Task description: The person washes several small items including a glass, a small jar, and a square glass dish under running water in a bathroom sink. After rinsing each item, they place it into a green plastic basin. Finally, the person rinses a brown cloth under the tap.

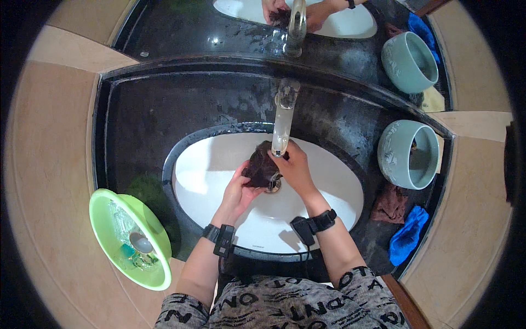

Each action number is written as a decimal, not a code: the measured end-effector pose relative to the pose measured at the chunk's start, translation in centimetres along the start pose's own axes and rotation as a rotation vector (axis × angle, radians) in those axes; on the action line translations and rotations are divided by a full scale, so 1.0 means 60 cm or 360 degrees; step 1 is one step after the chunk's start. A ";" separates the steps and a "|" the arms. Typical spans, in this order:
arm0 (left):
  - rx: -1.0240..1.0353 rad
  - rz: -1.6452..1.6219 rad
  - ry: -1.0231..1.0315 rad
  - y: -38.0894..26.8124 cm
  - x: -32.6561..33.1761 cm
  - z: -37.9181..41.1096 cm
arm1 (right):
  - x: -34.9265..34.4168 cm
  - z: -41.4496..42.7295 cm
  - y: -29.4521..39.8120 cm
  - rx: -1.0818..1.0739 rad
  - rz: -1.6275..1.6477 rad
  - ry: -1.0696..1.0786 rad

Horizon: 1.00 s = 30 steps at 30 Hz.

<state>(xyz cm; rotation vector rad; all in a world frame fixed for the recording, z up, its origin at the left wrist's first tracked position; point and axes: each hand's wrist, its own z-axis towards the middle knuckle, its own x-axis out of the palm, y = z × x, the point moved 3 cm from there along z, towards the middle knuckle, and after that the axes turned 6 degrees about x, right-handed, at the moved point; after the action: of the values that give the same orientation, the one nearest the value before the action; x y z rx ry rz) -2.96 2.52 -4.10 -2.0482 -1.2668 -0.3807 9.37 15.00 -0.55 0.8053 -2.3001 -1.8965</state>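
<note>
Both hands are over a white oval sink (328,177), holding a dark brown cloth (261,166) between them. My left hand (239,189) grips its lower left part, with the thumb on top. At the upper right edge of the cloth is my right hand (295,164), its fingers partly hidden behind the tap spout. The metal tap (283,123) reaches out directly above the cloth. Below the hands shows the round drain (273,186). Whether water is running is hard to tell, though something glassy shows at the cloth's lower right edge.
On the dark stone counter (197,98), a pale green ceramic pot (390,154) stands at right. Near it lie a brown cloth (390,205) and a blue cloth (409,236). A light green plastic basin (163,246) holding several items is at left. Behind, a mirror (185,33) reflects the sink.
</note>
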 end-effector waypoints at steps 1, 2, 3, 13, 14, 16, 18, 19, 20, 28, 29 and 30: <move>-0.0025 -0.0088 -0.0041 0.001 0.006 0.003 | 0.000 0.005 -0.002 -0.0020 -0.0103 -0.0057; -0.0051 -0.0176 -0.0082 0.005 0.015 0.006 | 0.006 -0.001 -0.002 -0.0019 -0.0155 0.0084; -0.0062 -0.0264 -0.0134 0.005 0.021 0.010 | 0.017 -0.013 0.026 -0.0026 -0.0198 0.0239; 0.0080 -0.0146 -0.0126 0.025 0.101 0.004 | 0.020 -0.016 0.017 -0.0079 -0.0699 -0.0004; 0.0077 -0.0172 -0.0110 0.024 0.091 0.008 | 0.036 -0.032 0.024 -0.0149 -0.0732 0.0050; 0.0082 -0.0370 0.0219 0.043 0.040 0.031 | 0.080 -0.088 0.049 -0.0235 -0.0907 0.0266; 0.0115 -0.0187 0.0113 0.038 0.066 0.017 | 0.065 -0.065 0.021 -0.0081 -0.0654 0.0052; 0.0186 0.0157 -0.0323 0.021 0.088 -0.006 | 0.055 -0.049 0.002 -0.0005 -0.0520 -0.0058; 0.0244 0.0338 -0.0247 0.019 0.084 -0.007 | 0.037 -0.025 -0.018 0.0150 -0.0562 -0.0079; -0.0041 -0.0014 -0.0141 -0.012 0.009 -0.010 | 0.011 -0.010 -0.015 0.0339 0.0688 0.0302; 0.0002 0.0107 -0.0171 -0.004 -0.010 -0.009 | 0.007 -0.011 -0.003 0.0273 0.0588 0.0271; 0.0040 0.0228 -0.0195 -0.005 -0.007 -0.013 | 0.000 -0.011 0.005 0.0207 0.0484 0.0233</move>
<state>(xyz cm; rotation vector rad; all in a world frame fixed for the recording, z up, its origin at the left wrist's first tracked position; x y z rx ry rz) -3.34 1.79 -3.63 -2.1532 -1.1802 -0.1747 9.47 14.43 -0.10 0.5442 -2.3179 -1.5247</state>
